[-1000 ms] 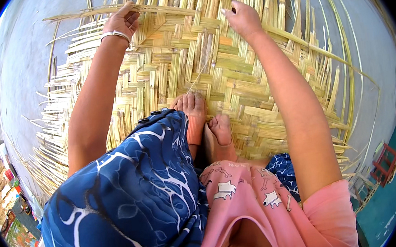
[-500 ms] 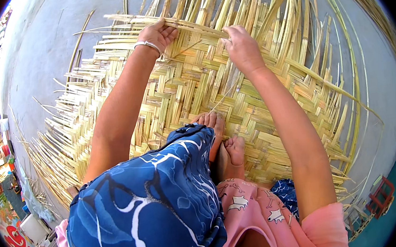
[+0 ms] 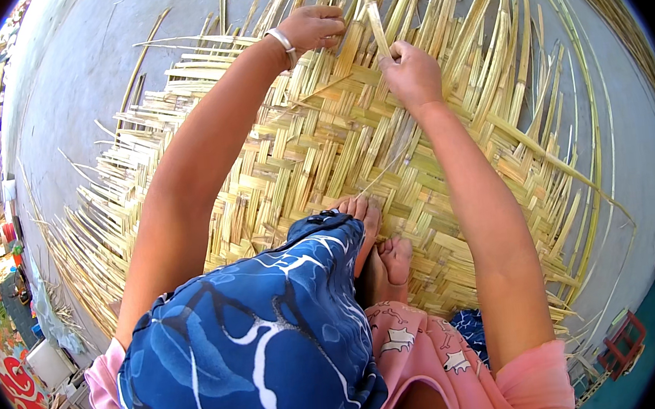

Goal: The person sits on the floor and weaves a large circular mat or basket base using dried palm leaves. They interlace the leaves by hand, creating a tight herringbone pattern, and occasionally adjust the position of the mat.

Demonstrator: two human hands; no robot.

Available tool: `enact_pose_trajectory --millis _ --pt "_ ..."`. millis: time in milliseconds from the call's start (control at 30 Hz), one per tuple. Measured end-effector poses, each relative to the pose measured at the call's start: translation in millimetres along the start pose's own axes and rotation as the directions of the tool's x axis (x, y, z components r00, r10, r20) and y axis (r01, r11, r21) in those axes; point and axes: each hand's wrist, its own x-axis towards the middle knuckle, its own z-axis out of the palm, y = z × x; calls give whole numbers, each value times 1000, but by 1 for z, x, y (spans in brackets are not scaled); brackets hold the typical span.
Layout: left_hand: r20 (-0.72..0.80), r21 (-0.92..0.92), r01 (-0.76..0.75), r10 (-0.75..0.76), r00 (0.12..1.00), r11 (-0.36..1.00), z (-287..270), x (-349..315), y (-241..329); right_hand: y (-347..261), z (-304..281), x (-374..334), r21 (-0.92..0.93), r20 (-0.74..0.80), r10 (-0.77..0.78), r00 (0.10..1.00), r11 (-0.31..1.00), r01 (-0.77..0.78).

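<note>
A herringbone mat of split cane [image 3: 322,151] lies under my bare feet [image 3: 396,257], with loose strip ends fanning out at its far and left edges. My right hand [image 3: 414,76] is closed round the near end of a pale split-cane strip [image 3: 369,3], which points up and away past the top of the picture. At the mat's far edge, to the left of that strip, my left hand [image 3: 314,27] hovers over the upright strip ends. Its fingers are loosely bent and a little apart, with nothing seen in them. A pale bracelet [image 3: 282,48] circles the left wrist.
Grey concrete floor [image 3: 87,86] surrounds the mat. Long thin strips [image 3: 582,101] and a bundle of cane [image 3: 600,5] lie to the right. At the far left are a pale plastic bag [image 3: 56,317] and mixed household goods. A red frame [image 3: 623,343] stands at the lower right.
The strip held crosswise between both hands has swung to point away from me, in my right hand alone. My left hand has let go and moved right and farther away.
</note>
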Motion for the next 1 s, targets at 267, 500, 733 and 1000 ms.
enact_pose_trajectory --millis 267,500,733,1000 --pt "-104 824 6 141 985 567 8 50 -8 8 1 -6 118 -87 8 996 993 2" --pt "-84 600 88 -46 995 795 30 60 10 10 3 -9 215 -149 42 988 977 -9" --pt "59 -60 128 -125 990 990 44 33 24 9 8 -18 412 -209 119 971 911 -24" --pt "102 -203 34 -14 995 979 41 9 29 23 27 -7 230 -239 -16 971 971 73"
